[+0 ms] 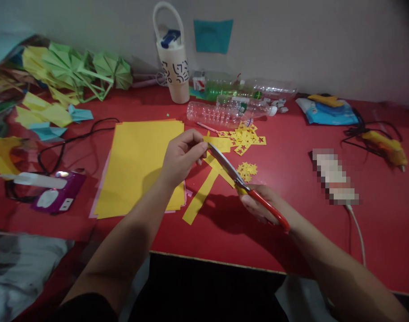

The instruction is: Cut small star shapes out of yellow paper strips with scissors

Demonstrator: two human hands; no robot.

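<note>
My right hand [263, 203] grips a pair of scissors [269, 209] with red handles; the blades point up and left, looking nearly closed. At their tips, my left hand [182, 156] is closed in a pinch on a small piece of yellow paper [208, 133], mostly hidden by the fingers. Beneath the blades lie yellow paper strips [201, 197] on the red table. Just beyond them is a heap of yellow paper scraps [243, 136] with star-shaped holes. A little pile of yellow paper stars [247, 171] sits beside the scissors. Yellow sheets [140, 165] are stacked under my left forearm.
Clear plastic bottles [211, 114] and a white tumbler [174, 67] stand or lie along the wall. On the right are a wipes pack [328, 114], a yellow glue gun [385, 147] and a blurred-out device [335, 176] on a cable. A purple power socket [61, 192] and folded paper [70, 67] occupy the left.
</note>
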